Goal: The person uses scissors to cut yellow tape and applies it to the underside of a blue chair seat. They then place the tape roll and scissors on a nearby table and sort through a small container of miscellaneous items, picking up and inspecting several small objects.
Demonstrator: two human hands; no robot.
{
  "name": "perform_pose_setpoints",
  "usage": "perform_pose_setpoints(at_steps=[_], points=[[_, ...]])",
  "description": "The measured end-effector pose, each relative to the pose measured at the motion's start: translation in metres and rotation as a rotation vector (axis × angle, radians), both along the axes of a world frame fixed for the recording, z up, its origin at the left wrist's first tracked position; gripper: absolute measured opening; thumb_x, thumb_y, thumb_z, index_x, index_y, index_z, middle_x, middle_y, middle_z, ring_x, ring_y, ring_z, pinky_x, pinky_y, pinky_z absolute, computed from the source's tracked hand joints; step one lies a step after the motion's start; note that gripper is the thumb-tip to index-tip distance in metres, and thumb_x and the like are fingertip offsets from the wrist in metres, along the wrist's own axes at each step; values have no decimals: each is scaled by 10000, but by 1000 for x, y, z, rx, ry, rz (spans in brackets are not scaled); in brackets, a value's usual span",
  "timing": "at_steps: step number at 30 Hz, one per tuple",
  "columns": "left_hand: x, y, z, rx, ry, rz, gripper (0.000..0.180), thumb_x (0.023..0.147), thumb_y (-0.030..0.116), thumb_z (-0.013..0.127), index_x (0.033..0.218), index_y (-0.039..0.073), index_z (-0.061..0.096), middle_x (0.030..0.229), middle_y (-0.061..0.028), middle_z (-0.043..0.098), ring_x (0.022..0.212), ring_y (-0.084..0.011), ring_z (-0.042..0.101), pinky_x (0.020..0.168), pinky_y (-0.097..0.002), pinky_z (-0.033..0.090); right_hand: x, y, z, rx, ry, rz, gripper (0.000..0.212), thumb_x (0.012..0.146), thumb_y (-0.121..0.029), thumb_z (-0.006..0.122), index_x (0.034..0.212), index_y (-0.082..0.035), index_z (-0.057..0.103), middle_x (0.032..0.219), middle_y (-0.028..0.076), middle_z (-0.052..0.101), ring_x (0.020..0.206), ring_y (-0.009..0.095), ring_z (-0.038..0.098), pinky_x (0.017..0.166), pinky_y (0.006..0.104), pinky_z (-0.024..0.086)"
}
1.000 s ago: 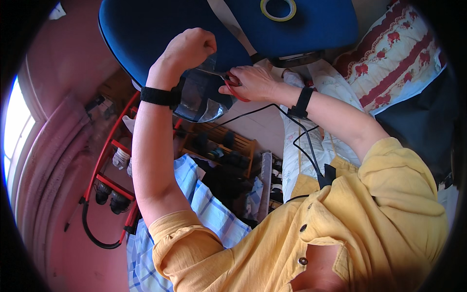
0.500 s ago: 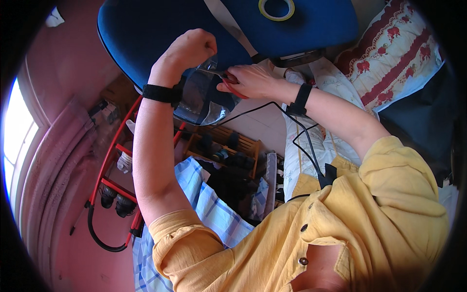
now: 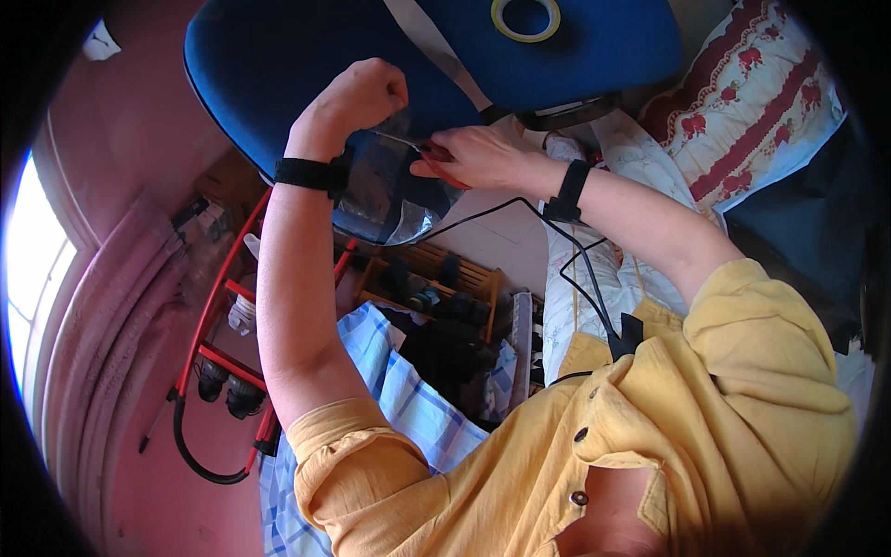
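Note:
My left hand [image 3: 362, 97] is closed in a fist over the blue chair seat [image 3: 269, 56], gripping the upper edge of a clear plastic sheet [image 3: 413, 223]. The plastic hangs down below the fist, crinkled and shiny at its lower corner. It may be a bag; I cannot tell. My right hand [image 3: 483, 156] is wrapped round red-handled scissors [image 3: 447, 176]. Their blades point left, at the plastic just under my left fist. How far the blades are apart is hard to make out.
A tape roll [image 3: 529, 39] and a pale strip [image 3: 436, 51] lie on the blue seat. A red metal rack [image 3: 218, 278] with shoes stands at the left, a wooden shoe rack [image 3: 478, 278] below the chair. A black cable [image 3: 580, 246] runs near my right wrist. A patterned cushion [image 3: 742, 121] lies at the right.
Both hands stay in nearly the same place. The scissors have shifted very slightly left, and the hanging plastic has changed shape a little, its shiny corner now more folded.

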State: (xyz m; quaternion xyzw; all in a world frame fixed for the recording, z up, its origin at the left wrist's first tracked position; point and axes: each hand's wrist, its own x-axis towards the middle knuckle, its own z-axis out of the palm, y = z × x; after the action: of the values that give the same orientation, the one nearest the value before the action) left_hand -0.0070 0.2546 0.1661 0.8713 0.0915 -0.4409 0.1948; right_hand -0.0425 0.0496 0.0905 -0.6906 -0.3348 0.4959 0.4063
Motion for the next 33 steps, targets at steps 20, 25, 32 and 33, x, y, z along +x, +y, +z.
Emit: perform_pose_setpoints(at_steps=[20, 25, 32, 33], points=[[-4, 35, 65, -221, -467, 268, 122, 943, 159, 659, 1002, 74, 724, 1014, -73, 707, 877, -186, 659, 741, -295, 505, 16, -34, 1, -38, 158, -163, 407, 930, -443, 703, 919, -45, 618, 746, 58, 652, 692, 193, 642, 657, 311, 488], [-101, 6, 140, -299, -612, 879, 117, 958, 155, 639, 982, 45, 670, 1037, -77, 671, 953, -173, 624, 854, -292, 471, 24, -2, 12, 162, 82, -288, 360, 903, -378, 739, 1016, -50, 644, 870, 122, 705, 805, 294, 689, 710, 371, 519], [-179, -42, 100, -601, -632, 1486, 77, 985, 78, 584, 1020, 32, 635, 1079, -129, 669, 848, -147, 605, 816, -270, 510, 32, 77, 5, 147, 209, -68, 217, 949, -210, 666, 1119, -78, 691, 1006, 117, 724, 955, 272, 688, 885, 363, 530], [-186, -43, 97, -679, -703, 1513, 77, 985, 79, 585, 1027, 35, 632, 1068, -127, 664, 845, -153, 602, 813, -272, 508, 38, 80, 1, 96, 146, -71, 197, 958, -179, 646, 1115, -66, 681, 1019, 106, 727, 960, 254, 690, 901, 355, 530]])
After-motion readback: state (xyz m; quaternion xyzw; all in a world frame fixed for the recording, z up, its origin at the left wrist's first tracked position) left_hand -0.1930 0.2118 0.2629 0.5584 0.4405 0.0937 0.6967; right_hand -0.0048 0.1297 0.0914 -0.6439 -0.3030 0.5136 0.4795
